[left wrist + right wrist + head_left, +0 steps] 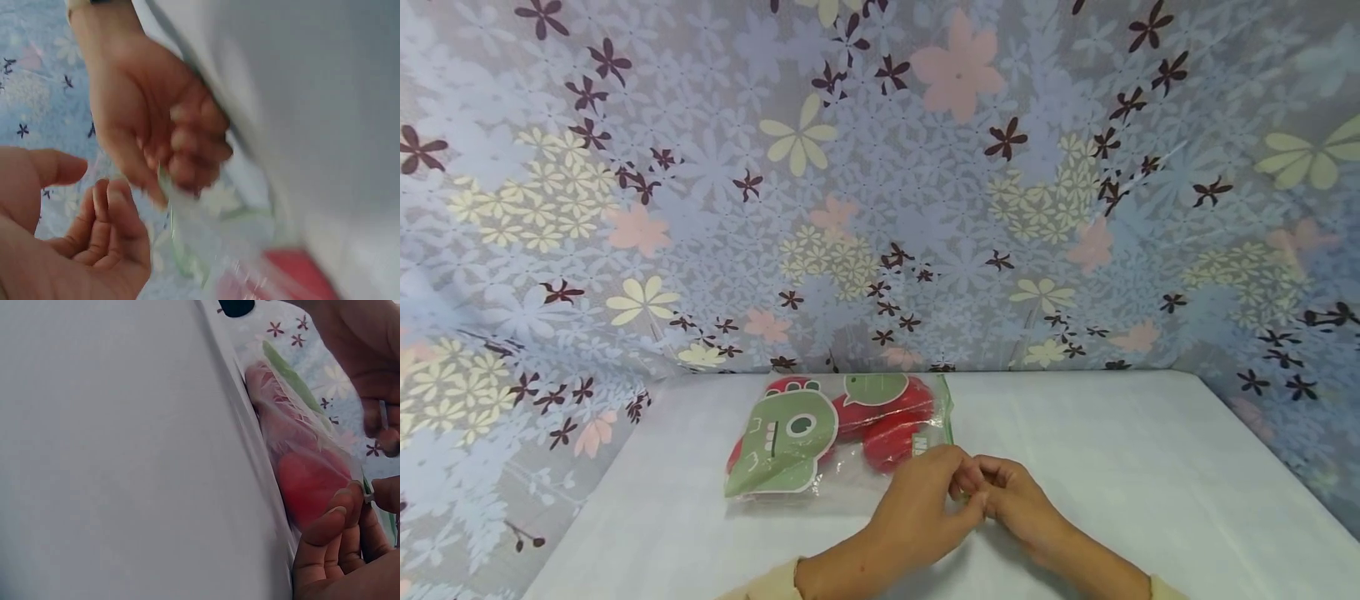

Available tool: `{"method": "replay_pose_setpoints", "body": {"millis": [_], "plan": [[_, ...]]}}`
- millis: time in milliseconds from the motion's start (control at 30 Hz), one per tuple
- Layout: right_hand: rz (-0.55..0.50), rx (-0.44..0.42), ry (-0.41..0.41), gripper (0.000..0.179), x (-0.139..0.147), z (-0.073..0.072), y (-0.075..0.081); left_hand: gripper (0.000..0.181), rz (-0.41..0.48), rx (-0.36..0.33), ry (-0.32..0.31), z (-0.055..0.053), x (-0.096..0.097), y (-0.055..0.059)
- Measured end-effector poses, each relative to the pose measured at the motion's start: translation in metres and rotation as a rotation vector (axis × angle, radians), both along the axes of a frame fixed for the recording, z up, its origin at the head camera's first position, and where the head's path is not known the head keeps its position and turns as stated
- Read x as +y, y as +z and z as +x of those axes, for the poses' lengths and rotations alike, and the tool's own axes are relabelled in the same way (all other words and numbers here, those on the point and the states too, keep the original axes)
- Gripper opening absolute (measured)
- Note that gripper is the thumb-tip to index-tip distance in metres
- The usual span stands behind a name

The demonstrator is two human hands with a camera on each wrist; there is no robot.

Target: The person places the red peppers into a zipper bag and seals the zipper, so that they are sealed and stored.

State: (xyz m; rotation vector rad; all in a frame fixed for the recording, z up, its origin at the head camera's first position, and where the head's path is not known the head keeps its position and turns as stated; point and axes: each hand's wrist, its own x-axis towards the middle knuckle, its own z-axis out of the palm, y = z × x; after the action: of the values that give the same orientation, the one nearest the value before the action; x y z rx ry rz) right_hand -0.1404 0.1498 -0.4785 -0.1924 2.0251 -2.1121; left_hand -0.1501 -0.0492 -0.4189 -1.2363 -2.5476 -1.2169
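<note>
A clear zip bag (850,492) with green cartoon print lies on the white table, its green-edged opening toward the right. Red rounded things (891,437) show through the plastic. At the bag's near right corner, my right hand (1022,504) pinches the green zip edge between thumb and fingers; a small pale piece (369,497) shows at that pinch. My left hand (921,504) is close beside it, over the bag's edge. In the left wrist view, the left thumb stands apart from the loosely bent fingers (119,209), with nothing between them.
The white table (1112,450) extends to both sides of the bag. Behind and beside it hangs a flowered cloth (880,208), which meets the table's back edge. Pale sleeves (775,581) cover the forearms.
</note>
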Motion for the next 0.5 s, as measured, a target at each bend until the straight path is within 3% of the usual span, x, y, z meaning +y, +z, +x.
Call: {"method": "replay_pose_setpoints", "body": {"millis": [67,200,267,333,500], "plan": [[0.007,-0.003,0.003,0.019,-0.002,-0.001,0.001,0.009,0.054,-0.136,-0.038,0.004,-0.003,-0.003],[0.027,-0.024,-0.017,0.027,-0.003,-0.001,0.002,0.002,0.145,-0.589,-0.139,0.010,-0.005,-0.010],[0.023,-0.043,-0.026,0.030,-0.003,0.000,0.003,0.005,0.149,-0.768,-0.164,0.011,-0.005,-0.016],[0.015,-0.058,-0.025,0.030,-0.004,0.000,0.003,0.011,0.144,-0.893,-0.192,0.012,-0.003,-0.023],[0.007,-0.066,-0.021,0.029,-0.006,0.000,0.003,0.026,0.160,-1.070,-0.216,0.009,0.002,-0.039]]}}
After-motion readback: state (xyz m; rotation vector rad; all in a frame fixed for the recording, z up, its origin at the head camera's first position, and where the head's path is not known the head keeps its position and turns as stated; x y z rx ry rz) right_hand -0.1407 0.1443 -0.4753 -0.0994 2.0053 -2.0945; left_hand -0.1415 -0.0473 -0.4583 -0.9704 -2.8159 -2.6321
